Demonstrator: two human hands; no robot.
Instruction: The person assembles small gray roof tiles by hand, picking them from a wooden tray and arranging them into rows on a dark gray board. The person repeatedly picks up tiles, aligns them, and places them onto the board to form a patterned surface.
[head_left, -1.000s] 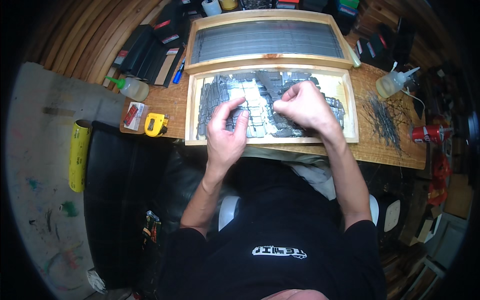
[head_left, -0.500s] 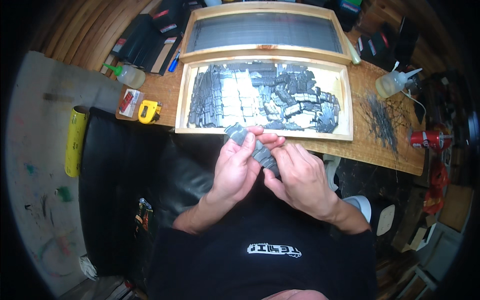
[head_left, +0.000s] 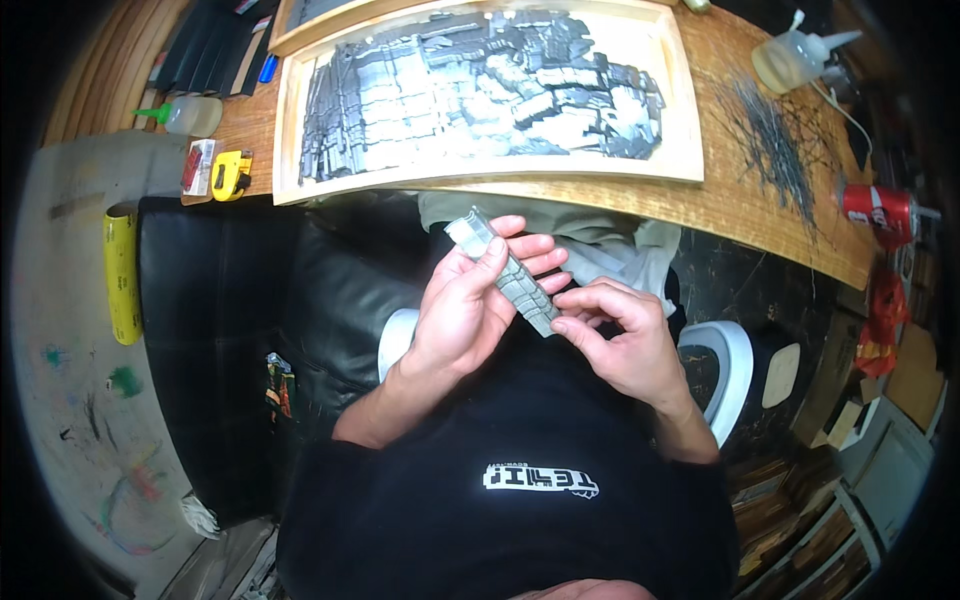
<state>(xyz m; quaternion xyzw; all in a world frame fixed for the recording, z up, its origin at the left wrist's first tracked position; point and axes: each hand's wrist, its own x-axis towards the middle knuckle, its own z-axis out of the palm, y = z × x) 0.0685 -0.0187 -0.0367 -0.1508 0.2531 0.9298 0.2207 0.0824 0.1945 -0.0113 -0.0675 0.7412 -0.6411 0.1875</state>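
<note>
Left hand [head_left: 462, 315] thumb-pins grey strip [head_left: 522, 288] across loosely spread fingers, right hand [head_left: 628, 335] pinching its lower end, likely for steadiness

1. Covered by the left hand [head_left: 458, 318]: underside and part of the upper face of the strip [head_left: 527, 293]
2. Unclear at the strip's lower end: pinched or merely touched by the right hand [head_left: 635, 345]
3. Partly hidden, curled under: outer fingers of the right hand
4. Cut off by the upper edge: most of the frame [head_left: 320, 28], part of the tray [head_left: 684, 110]
5. Washed out by glare: outlines of many pieces [head_left: 400, 100]
6. Too small to tell: contents of the packet [head_left: 281, 385]
</note>
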